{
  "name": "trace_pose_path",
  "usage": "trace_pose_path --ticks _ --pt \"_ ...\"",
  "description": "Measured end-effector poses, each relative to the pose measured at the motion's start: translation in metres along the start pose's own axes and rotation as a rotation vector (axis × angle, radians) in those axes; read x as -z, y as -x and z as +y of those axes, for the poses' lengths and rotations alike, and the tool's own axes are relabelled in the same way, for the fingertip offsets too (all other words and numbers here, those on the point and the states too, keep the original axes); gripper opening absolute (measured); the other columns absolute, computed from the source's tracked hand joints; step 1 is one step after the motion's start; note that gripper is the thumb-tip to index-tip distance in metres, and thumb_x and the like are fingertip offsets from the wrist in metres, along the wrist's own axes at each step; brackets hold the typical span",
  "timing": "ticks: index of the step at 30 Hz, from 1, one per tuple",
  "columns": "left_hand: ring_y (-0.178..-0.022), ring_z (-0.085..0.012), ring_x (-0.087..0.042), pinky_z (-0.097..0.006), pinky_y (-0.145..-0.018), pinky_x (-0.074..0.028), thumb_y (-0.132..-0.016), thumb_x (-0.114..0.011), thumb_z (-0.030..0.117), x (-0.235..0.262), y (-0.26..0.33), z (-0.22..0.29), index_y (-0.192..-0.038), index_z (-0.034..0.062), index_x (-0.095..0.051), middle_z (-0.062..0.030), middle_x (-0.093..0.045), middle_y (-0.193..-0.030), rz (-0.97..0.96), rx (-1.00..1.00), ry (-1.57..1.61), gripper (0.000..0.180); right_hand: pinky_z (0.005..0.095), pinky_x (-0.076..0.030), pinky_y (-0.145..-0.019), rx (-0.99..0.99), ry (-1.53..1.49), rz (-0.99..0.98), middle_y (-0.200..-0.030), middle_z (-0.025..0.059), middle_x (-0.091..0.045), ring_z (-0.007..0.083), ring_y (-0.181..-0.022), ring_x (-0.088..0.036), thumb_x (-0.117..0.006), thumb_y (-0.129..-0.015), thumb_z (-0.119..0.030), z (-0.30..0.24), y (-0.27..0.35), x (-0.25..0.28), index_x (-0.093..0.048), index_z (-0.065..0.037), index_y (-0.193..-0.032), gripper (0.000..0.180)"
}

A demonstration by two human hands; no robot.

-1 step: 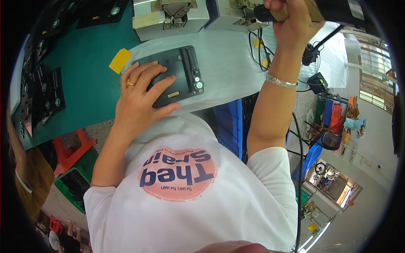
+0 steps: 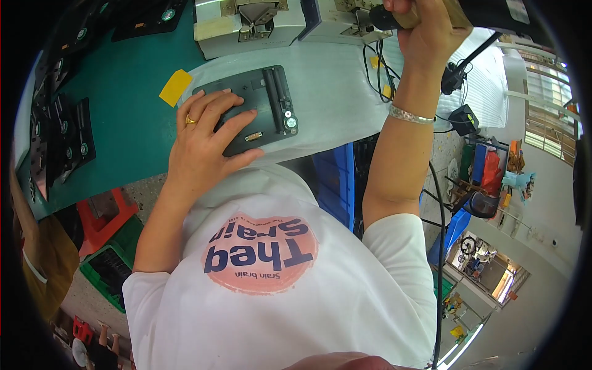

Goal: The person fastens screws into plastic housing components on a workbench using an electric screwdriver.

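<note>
1. Our left hand (image 2: 200, 135) lies open, fingers spread on a dark panel (image 2: 262, 105); our right hand (image 2: 435, 34), raised at the upper right, is wrapped around a black-and-tan tool (image 2: 484, 13), partly cut off by the frame.
2. We have the panel on a white sheet (image 2: 345, 86) over the green table (image 2: 129, 117), its left part hidden by our hand. It is flat and charcoal grey, with a long raised bar (image 2: 276, 98) down its right side, a round silver-and-green disc (image 2: 290, 123) at the lower right corner, and a small brass-coloured connector (image 2: 253, 136) near our edge.
3. Just beside its upper left we see a yellow piece of paper (image 2: 176, 88).
4. Black cables (image 2: 380, 52) lie between the panel and our right forearm.
5. Beyond the panel, pale metal fixtures (image 2: 287, 34) with clamps block the far side.
6. Well to our left, similar dark panels (image 2: 83, 129) crowd the table.
</note>
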State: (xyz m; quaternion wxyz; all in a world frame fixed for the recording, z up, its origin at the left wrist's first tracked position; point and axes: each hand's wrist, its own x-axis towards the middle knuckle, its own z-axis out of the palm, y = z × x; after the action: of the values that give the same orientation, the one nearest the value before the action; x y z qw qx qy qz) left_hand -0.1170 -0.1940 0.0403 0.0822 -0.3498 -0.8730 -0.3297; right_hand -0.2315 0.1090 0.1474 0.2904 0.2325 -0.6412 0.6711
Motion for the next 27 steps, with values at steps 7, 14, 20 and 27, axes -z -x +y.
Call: trace_pose_path --ticks 7,14,20,27 --pt "-0.119 -0.0317 -0.057 -0.046 -0.104 -0.043 -0.066 -0.091 0.026 -0.003 0.006 -0.004 -0.107 0.0112 -0.072 -0.0080 -0.062 -0.120 0.085 -0.061 0.050 0.047 0.0286 -0.053 -0.053 -0.021 0.057 0.114 -0.069 0.0042 -0.059 0.0112 -0.053 -0.057 -0.066 -0.094 -0.004 0.001 -0.004 -0.002 -0.047 -0.001 -0.134 0.045" --pt "-0.109 -0.0290 -0.061 -0.044 -0.096 -0.046 -0.064 -0.091 0.021 -0.007 0.009 -0.006 -0.098 0.0100 -0.069 -0.0065 -0.061 -0.112 0.138 -0.104 0.063 0.042 0.0303 -0.054 -0.054 -0.044 0.041 0.146 -0.073 0.0049 -0.059 0.0118 -0.055 -0.057 -0.065 -0.095 -0.005 -0.025 0.017 -0.014 -0.040 0.002 -0.142 0.054" --pt "-0.104 -0.0267 -0.061 -0.041 -0.091 -0.047 -0.063 -0.091 0.019 -0.009 0.010 -0.008 -0.092 0.0114 -0.070 -0.0055 -0.061 -0.109 0.151 -0.114 0.071 0.036 0.0354 -0.044 -0.060 -0.186 -0.387 -0.158 -0.082 0.0056 -0.055 0.0137 -0.065 -0.049 -0.048 -0.097 -0.011 -0.049 0.066 -0.034 -0.043 -0.013 -0.140 0.043" --pt "-0.104 -0.0254 -0.061 -0.039 -0.090 -0.048 -0.063 -0.090 0.018 -0.010 0.010 -0.010 -0.093 0.0154 -0.076 -0.0047 -0.062 -0.109 0.164 -0.161 0.053 0.034 0.0359 -0.044 -0.051 -0.244 -0.336 -0.233 -0.081 0.0065 -0.051 0.0144 -0.058 -0.047 -0.048 -0.099 -0.009 -0.046 0.115 -0.073 -0.036 -0.017 -0.148 0.052"
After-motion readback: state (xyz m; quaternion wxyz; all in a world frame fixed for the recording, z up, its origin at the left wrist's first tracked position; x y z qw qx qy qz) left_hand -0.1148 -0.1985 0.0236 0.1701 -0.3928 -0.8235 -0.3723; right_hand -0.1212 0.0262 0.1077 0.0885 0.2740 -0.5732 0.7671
